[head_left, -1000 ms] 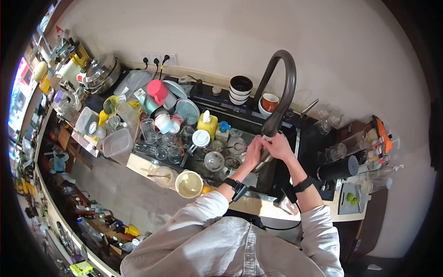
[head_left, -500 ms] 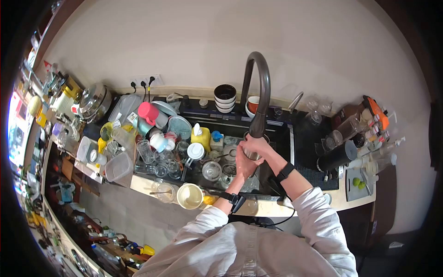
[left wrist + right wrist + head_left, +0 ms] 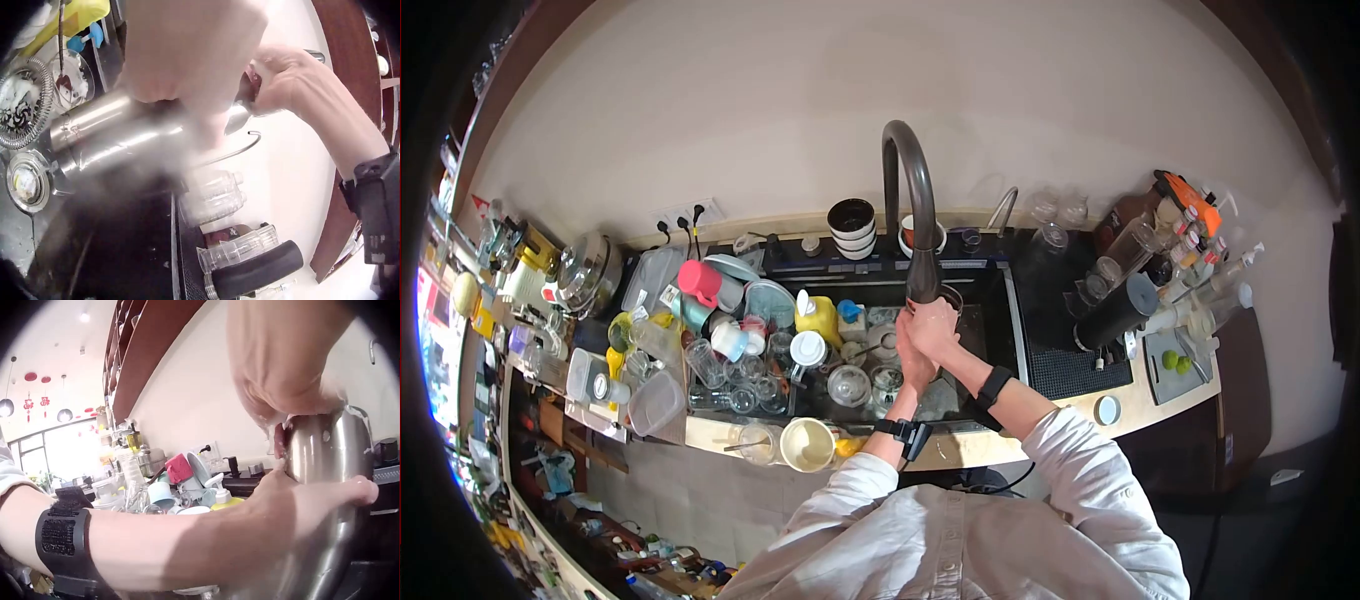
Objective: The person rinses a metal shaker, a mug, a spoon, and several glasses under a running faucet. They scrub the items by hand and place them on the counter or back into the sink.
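Observation:
A shiny metal cup is at the sink, below the dark faucet (image 3: 915, 190). In the left wrist view the cup (image 3: 119, 134) lies across the picture, partly blurred. My left hand (image 3: 916, 368) has its fingers wrapped round the cup's side. Over the cup's mouth, my right hand (image 3: 935, 328) curls its fingers at the rim; in the right wrist view the right hand (image 3: 284, 362) covers part of the cup (image 3: 328, 450), with white foam along the rim. Something reddish shows between the fingers, too hidden to identify. Most of the cup is hidden in the head view.
Left of the hands are a yellow pump bottle (image 3: 818, 318), a white-lidded vessel (image 3: 807, 348), a strainer and several glasses. Stacked bowls (image 3: 852, 230) stand behind the sink. A cream container (image 3: 807, 444) is on the front edge. Right are a black cylinder (image 3: 1116, 312) and bottles.
The head view has shifted, so the counter and faucet appear further left. Both hands stay at the cup; the right hand has moved over its mouth, hiding more of it than half a second ago.

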The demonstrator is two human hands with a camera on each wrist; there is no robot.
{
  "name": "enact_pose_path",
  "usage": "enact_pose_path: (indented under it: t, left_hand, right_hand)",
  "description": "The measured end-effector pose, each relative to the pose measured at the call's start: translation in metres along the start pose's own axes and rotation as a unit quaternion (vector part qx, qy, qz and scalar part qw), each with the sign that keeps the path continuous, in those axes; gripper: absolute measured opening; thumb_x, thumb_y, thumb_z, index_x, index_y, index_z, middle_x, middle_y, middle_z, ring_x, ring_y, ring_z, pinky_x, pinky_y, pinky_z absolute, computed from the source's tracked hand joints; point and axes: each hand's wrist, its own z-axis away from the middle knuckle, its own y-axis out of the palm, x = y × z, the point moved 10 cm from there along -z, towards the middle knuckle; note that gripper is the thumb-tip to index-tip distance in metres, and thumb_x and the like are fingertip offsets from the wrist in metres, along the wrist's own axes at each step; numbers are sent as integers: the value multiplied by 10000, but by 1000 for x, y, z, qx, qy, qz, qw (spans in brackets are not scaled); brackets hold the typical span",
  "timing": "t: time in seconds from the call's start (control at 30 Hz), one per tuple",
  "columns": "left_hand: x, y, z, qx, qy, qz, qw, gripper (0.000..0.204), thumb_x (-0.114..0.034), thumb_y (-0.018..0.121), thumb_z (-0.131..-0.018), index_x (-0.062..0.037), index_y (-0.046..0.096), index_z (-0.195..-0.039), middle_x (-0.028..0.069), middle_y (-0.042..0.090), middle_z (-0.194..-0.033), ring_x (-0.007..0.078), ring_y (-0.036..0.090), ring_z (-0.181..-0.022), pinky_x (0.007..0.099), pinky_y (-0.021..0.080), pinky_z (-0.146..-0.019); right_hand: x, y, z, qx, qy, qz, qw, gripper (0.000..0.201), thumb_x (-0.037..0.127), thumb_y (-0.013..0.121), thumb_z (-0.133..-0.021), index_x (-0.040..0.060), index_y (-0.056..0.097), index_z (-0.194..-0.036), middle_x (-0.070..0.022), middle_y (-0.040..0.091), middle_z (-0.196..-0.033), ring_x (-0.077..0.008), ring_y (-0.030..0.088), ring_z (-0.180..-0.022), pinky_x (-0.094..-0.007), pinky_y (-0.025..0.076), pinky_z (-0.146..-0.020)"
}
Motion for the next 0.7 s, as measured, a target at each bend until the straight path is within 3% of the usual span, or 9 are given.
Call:
enact_pose_path:
  t: [0.1,0.17,0.27,0.43,0.47,0.5,0.53,0.57,0.7]
  left_hand:
    - [19,2,1,0,-106,258,960,626,-288,720,-748,-79,425,-1259,76,528,-1209,215,520,-1125,411,451,-921]
    - [25,-2,2,2,-103,243,965,615,-287,710,-748,-77,428,-1254,79,527,-1207,225,520,-1118,418,447,-922]
    - [45,-20,0,12,-24,76,997,341,-411,369,-996,-163,440,-1218,46,526,-1161,253,551,-1068,529,500,-832]
    - [72,-17,-5,23,-163,434,886,311,-221,537,-944,-124,407,-1209,67,513,-1142,186,530,-1072,368,479,-885]
    - [59,-24,-6,22,-111,172,979,357,-159,571,-905,-114,399,-1215,71,513,-1140,183,530,-1074,353,470,-893]
    - [22,-14,-2,18,-52,-105,993,414,-96,606,-867,-105,391,-1221,75,514,-1137,180,529,-1077,338,461,-900]
    - [-5,-4,0,12,10,-373,928,478,-33,640,-828,-95,382,-1226,79,514,-1135,177,528,-1080,324,452,-907]
    - [-7,-7,-3,-14,42,-335,941,487,-167,756,-738,-49,402,-1052,128,573,-1022,266,585,-971,381,453,-800]
    - [7,-11,3,-6,82,-353,932,539,-129,736,-755,-54,395,-1165,110,546,-1105,232,564,-1040,346,453,-865]
  right_hand:
    - [15,-4,6,4,-21,21,1000,238,247,591,-814,29,687,-814,-180,674,-783,-385,668,-750,-467,537,-667]
    - [25,-7,9,12,-32,56,998,223,229,589,-813,26,679,-836,-184,677,-795,-377,672,-771,-472,536,-669]
    - [37,-1,13,74,-128,96,984,220,222,582,-827,23,669,-862,-188,676,-794,-367,674,-775,-475,533,-673]
    - [41,-4,18,85,-226,105,965,335,329,571,-875,9,670,-863,-202,676,-811,-371,669,-773,-469,530,-687]
    - [43,-5,19,95,-247,109,958,371,357,567,-886,1,670,-867,-209,677,-820,-371,668,-778,-465,532,-692]
    - [40,-9,18,105,-236,104,960,373,358,569,-883,1,671,-857,-210,676,-815,-371,668,-774,-463,533,-692]
    - [38,-13,18,114,-226,101,962,375,359,571,-880,0,672,-847,-211,675,-809,-370,667,-771,-461,534,-692]
    - [36,-15,18,124,-214,97,964,377,360,572,-876,-1,672,-838,-211,674,-803,-370,667,-768,-460,535,-693]
    - [26,-4,13,110,-210,132,962,333,332,553,-874,20,672,-862,-200,674,-796,-375,663,-769,-470,532,-699]
